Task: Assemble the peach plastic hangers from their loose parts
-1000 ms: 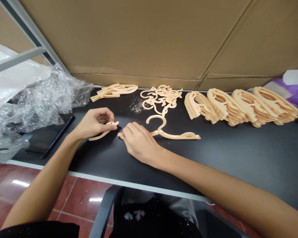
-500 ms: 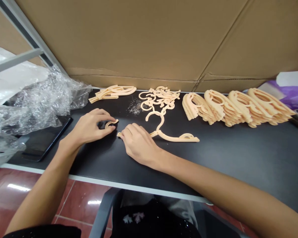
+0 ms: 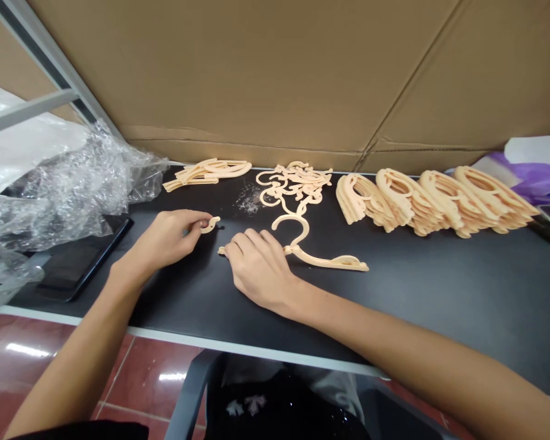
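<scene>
Between the thumb and fingers of my left hand [image 3: 172, 239] is a small curved cream plastic piece [image 3: 212, 224], its tip sticking out to the right. My right hand [image 3: 259, 269] is closed over the left arm of a cream plastic clothes hanger [image 3: 330, 261]. That arm's end shows just past my fingertips. The hanger lies on the black tabletop, hook pointing away from me, with its right arm uncovered. A short gap separates the small piece from the hanger's left end.
Behind the hanger is a heap of cream hooks [image 3: 297, 180], with hanger arms [image 3: 211, 171] to its left. Stacked folded hangers [image 3: 440, 198] stand at the right. Clear plastic wrap [image 3: 91, 177] and a dark tablet [image 3: 85, 260] lie left. A cardboard wall [image 3: 275, 79] closes the back.
My left fingers have closed more tightly round the curved piece and turned it. The hanger has tilted slightly, its right end nearer me, while my right hand keeps its hold.
</scene>
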